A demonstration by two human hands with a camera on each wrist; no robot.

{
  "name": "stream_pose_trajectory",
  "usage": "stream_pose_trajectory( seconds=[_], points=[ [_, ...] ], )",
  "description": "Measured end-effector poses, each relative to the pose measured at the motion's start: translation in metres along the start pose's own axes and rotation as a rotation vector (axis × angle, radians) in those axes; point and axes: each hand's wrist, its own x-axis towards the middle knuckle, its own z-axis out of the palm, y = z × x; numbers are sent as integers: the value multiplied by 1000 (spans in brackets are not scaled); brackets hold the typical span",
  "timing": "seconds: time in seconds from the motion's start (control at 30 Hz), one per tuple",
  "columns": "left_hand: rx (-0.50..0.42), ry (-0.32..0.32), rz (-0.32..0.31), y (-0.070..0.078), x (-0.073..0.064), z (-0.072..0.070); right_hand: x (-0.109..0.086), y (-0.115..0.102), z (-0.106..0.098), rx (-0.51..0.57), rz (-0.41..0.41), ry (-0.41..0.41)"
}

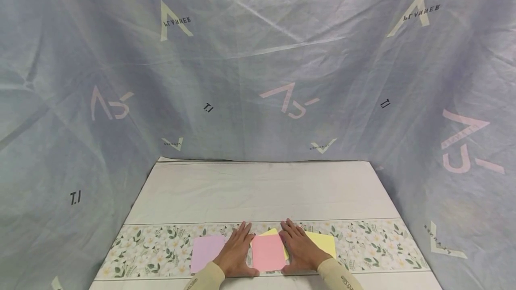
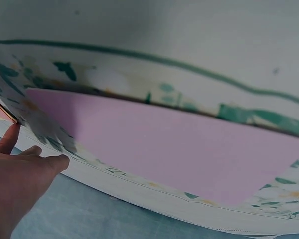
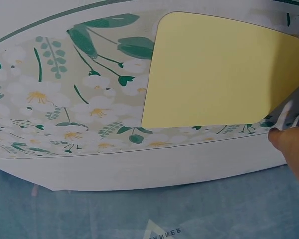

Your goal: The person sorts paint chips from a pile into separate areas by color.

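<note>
A pink square card (image 1: 268,253) lies in the middle, overlapping a yellow card (image 1: 272,232) turned at an angle beneath it. My left hand (image 1: 237,254) is at the pink card's left side, fingers stretched forward and thumb near the lower left corner. In the left wrist view a fingertip of this hand meets the card's edge. On the other side my right hand (image 1: 300,250) lies with extended fingers along the right edge, thumb by the lower right corner. A lilac card (image 1: 204,250) sits left of my left hand, partly covered by it. Another yellow card (image 3: 214,74) lies beyond my right hand.
A floral band (image 1: 375,247) crosses the white table surface (image 1: 258,191) under the cards. Grey-blue sheeting (image 1: 242,115) printed with letters hangs behind the table and along both sides.
</note>
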Motion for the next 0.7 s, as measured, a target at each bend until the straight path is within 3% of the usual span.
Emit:
stream_pose_trajectory(
  seconds=[0.7],
  points=[
    [0, -12, -48, -1, 1, 3, 3, -1, 3, 19, 17, 0]
  ],
)
